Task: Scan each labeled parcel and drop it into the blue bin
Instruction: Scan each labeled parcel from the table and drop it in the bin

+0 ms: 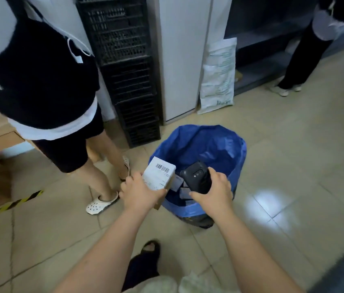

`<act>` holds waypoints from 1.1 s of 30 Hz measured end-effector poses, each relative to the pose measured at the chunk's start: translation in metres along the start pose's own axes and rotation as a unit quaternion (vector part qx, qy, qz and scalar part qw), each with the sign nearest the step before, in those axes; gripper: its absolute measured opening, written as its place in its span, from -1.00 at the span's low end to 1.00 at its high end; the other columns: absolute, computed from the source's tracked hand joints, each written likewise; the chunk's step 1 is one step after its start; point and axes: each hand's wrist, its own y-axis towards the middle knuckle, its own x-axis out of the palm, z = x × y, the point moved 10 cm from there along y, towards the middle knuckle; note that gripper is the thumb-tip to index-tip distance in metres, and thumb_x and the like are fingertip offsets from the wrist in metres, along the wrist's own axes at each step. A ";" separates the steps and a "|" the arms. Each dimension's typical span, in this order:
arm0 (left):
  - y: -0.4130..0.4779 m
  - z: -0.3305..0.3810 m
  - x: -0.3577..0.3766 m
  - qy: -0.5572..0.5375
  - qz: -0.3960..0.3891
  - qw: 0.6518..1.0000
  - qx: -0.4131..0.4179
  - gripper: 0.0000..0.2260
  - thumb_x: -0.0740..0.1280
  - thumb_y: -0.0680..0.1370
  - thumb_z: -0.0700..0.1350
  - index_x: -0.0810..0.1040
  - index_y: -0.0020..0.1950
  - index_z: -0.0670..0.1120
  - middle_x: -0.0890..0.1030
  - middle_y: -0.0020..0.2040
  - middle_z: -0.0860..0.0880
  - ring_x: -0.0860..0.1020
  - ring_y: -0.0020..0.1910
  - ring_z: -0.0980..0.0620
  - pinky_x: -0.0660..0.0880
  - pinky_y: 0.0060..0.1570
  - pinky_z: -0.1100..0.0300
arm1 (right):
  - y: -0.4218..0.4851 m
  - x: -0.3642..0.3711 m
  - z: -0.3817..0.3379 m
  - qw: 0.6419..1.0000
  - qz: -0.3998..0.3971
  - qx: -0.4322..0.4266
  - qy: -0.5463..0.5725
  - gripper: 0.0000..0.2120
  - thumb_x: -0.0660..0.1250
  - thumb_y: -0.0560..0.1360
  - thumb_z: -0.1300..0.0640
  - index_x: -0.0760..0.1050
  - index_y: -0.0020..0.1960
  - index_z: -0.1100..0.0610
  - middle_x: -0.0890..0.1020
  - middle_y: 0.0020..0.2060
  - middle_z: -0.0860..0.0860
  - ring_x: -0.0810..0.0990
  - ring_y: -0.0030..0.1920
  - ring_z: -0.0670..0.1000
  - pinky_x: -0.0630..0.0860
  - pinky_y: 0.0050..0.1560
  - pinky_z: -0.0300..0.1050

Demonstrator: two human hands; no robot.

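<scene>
Arms reach forward: left hand point(140, 194) grips labeled parcel point(160, 176), right hand point(213, 193) grips scanner point(196, 176) over blue bin point(209, 142).

Nothing reads clearly: the parcel point(158, 177) bears a barcode label point(162, 167), its small print too blurred.

Held in the left hand point(139, 193), a parcel point(159, 175), over the near-left rim of the bin point(200, 140). Just right of it, in the right hand point(213, 191), a scanner point(196, 179), above the bin's inside. In the bin, seemingly small boxes point(184, 191). Behind: stacked crates point(124, 70). Left: a standing person point(40, 81).
</scene>
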 end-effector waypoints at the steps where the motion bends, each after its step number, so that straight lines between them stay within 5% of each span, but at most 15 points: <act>1: 0.015 0.002 0.008 0.006 -0.005 1.000 -0.002 -0.16 0.55 0.20 0.27 0.33 0.37 -0.01 0.42 0.29 -0.09 0.33 0.31 -0.16 0.32 0.31 -0.04 | 0.012 0.005 0.005 1.000 -0.001 0.014 0.006 -0.11 0.55 0.31 -0.09 0.23 0.53 -0.01 0.35 0.37 -0.02 0.30 0.37 0.09 0.36 0.35 0.14; 12: 0.223 0.047 0.121 0.053 -0.143 0.988 0.039 -0.24 0.55 0.22 0.28 0.44 0.30 -0.03 0.55 0.20 -0.08 0.48 0.22 -0.14 0.42 0.20 0.02 | 0.171 0.077 0.044 0.983 -0.001 0.177 0.047 -0.13 0.55 0.35 -0.08 0.22 0.55 -0.01 0.33 0.40 0.01 0.29 0.39 0.09 0.35 0.34 0.06; 19: 0.276 0.065 0.233 0.031 -0.249 0.966 0.057 -0.23 0.62 0.26 0.07 0.35 0.36 -0.07 0.43 0.26 -0.10 0.33 0.33 -0.15 0.34 0.26 0.04 | 0.232 0.136 0.109 0.953 -0.003 0.295 0.068 -0.13 0.55 0.36 -0.06 0.21 0.54 0.06 0.32 0.40 0.07 0.28 0.41 0.13 0.35 0.38 0.13; 28: 0.318 -0.010 0.408 0.079 -0.269 0.959 -0.032 -0.21 0.64 0.25 -0.01 0.33 0.37 -0.10 0.40 0.32 -0.15 0.35 0.32 -0.21 0.39 0.29 -0.08 | 0.295 0.276 0.257 0.916 -0.013 0.385 0.110 -0.18 0.58 0.36 0.01 0.26 0.50 0.09 0.32 0.41 0.12 0.30 0.41 0.17 0.37 0.33 0.06; 33: 0.343 -0.075 0.521 0.150 -0.290 0.945 -0.002 -0.22 0.62 0.29 -0.02 0.30 0.40 -0.04 0.39 0.36 -0.11 0.35 0.34 -0.19 0.37 0.30 -0.07 | 0.328 0.377 0.364 0.900 -0.014 0.419 0.119 -0.23 0.59 0.32 0.07 0.34 0.44 0.14 0.38 0.34 0.16 0.40 0.34 0.22 0.44 0.31 0.08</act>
